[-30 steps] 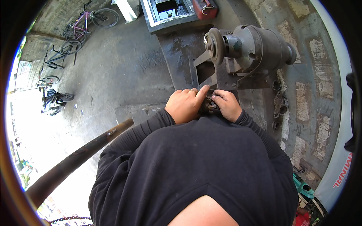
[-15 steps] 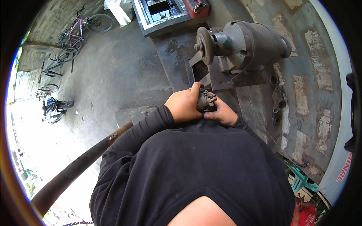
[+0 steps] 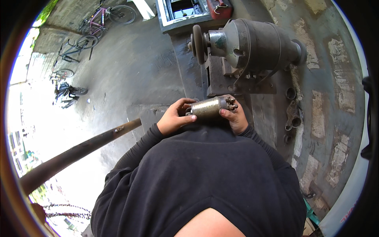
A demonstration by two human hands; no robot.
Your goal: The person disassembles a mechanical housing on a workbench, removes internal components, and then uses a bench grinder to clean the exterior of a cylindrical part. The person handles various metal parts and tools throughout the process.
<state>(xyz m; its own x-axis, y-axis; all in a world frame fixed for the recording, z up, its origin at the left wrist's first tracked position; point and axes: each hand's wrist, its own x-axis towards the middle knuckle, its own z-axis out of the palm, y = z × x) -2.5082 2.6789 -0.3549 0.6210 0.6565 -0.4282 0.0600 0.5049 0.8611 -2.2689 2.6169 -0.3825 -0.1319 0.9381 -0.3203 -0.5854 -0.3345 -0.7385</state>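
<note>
In front of my body I hold a worn metal cylinder [image 3: 207,108] sideways between both hands. It has a dull brassy sheen, with bolts and stud-like bits sticking out of its right end; its exact kind is unclear. My left hand [image 3: 176,115] grips the left end, thumb on the near side and fingers curled over the far side. My right hand [image 3: 237,117] is closed around the right end, its thumb pressed below the studs. Beyond the hands stands a large grey bench grinder [image 3: 252,45] with a wheel [image 3: 199,44] on its left.
The grinder sits on a metal stand [image 3: 241,85]. A rusty pipe [image 3: 85,150] slants in from the left, above hanging chains [image 3: 69,215]. Metal parts [image 3: 292,114] lie by the wall at right. A red box [image 3: 220,10] rests at the back; bicycles [image 3: 94,23] stand far left.
The cylinder has turned from pointing end-on to lying sideways, showing its long side. My left hand has shifted left to its other end. The view has also swung slightly.
</note>
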